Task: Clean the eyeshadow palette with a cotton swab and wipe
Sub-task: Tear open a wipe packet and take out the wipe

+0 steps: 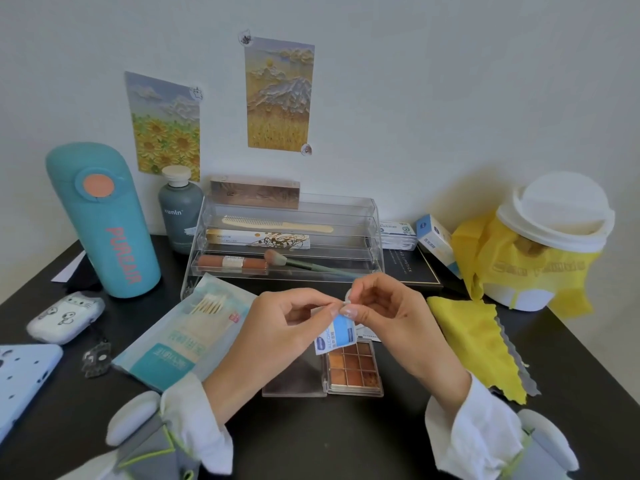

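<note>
Pinching alcohol wipe sachet [335,335] top edge with left hand [277,327] and right hand [388,317], hovering above open eyeshadow palette [353,370]; cotton swab pack [187,334] lying left, yellow cloth [474,341] right on tabletop [311,441].

We count two hands, the left hand [277,327] and the right hand [388,317], pinching one alcohol wipe sachet [335,335] between them. One eyeshadow palette [351,370] lies open at 6 o'clock of the sachet, one pack of cotton swabs [187,334] at 9 o'clock. Two postcards [278,95] hang at 12 o'clock. One yellow cloth [474,341] lies at 3 o'clock.
</note>
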Demonstrator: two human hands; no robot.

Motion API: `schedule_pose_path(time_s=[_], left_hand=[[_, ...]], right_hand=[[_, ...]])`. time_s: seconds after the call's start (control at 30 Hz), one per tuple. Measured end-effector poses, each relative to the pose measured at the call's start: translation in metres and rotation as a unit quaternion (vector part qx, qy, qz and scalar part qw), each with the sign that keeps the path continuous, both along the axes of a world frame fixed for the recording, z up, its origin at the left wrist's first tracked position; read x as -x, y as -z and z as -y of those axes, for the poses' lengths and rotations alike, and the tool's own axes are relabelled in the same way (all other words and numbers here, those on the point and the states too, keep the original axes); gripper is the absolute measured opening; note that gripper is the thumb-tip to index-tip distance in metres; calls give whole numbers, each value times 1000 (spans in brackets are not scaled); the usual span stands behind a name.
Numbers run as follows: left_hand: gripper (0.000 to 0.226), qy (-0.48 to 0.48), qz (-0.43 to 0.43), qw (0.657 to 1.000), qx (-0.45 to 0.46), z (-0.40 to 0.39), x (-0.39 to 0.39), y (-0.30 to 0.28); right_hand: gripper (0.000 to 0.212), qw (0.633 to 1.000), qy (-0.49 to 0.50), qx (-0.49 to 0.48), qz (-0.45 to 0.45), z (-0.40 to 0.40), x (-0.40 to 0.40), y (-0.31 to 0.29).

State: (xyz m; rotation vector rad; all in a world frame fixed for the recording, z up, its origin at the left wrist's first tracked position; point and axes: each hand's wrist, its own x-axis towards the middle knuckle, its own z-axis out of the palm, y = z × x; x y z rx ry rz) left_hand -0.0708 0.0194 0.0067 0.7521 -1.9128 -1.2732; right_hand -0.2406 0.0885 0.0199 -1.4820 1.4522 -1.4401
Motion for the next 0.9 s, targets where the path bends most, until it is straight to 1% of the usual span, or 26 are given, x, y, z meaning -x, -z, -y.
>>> schedule_pose_path(time_s=[0.1,0.17,0.3,0.37,0.47,0.53,0.63,0.73,0.8,0.9], left_hand=[[19,10,4,999,-33,1,0,-3],[13,15,7,999,-34,2,0,-5],[14,31,-1,999,-32,-1,-1,-8],[13,26,-10,999,-33,-1,-1,-8],[11,3,-31,999,-40,-1,-2,-8],[10,-7,-48,998,-51,0,-2,-9],[11,-20,-51,998,-44,2,-3,-7],[12,-33,-44,998,-26,-1,1,-3],[11,-59,-71,996,-19,2,1,-3],[14,-179,-129,975,-33,27,-13,-9]], right_hand=[[9,1000,2,4,26,1,1,0],[9,1000,-1,1,21,1,2,0],[10,1000,-8,18,-1,0,2,-2],[11,999,-6,31,-27,0,-1,-1],[15,993,8,70,-92,2,-8,2],[13,988,16,91,-122,3,-12,3],[10,983,18,108,-145,3,-12,2],[12,982,9,109,-154,3,-11,0],[15,980,-4,111,-164,0,-14,-2],[20,980,-57,97,-165,-9,-19,-2]])
